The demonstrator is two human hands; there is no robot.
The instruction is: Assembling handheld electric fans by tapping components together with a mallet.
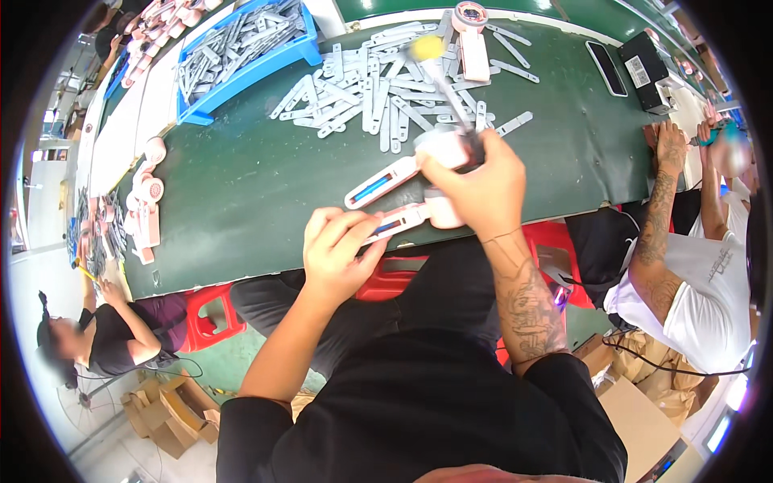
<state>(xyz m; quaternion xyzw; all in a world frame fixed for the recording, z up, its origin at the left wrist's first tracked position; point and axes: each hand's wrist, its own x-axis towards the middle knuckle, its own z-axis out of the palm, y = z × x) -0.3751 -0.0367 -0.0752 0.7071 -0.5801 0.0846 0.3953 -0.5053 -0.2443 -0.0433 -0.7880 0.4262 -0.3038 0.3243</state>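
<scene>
My left hand [342,249] is closed around the handle of a pale pink handheld fan [403,219]. Its handle is uncovered and shows something blue inside. Just beyond it is a second pink fan [385,183], its handle also uncovered over a blue cylinder, perhaps a battery. My right hand [487,181] is closed at this second fan's head, by a slim, long-shafted tool [452,95] with a yellow end, blurred by motion. Whether the right hand also grips the fan head, I cannot tell. Grey handle covers [378,97] lie in a loose pile beyond my hands.
A blue bin [250,84] full of grey covers stands at the far left. Another pink fan [473,48] lies on the pile. A phone [606,68] and black box [646,72] are at far right. More pink fans [146,193] lie left. Co-workers sit on both sides.
</scene>
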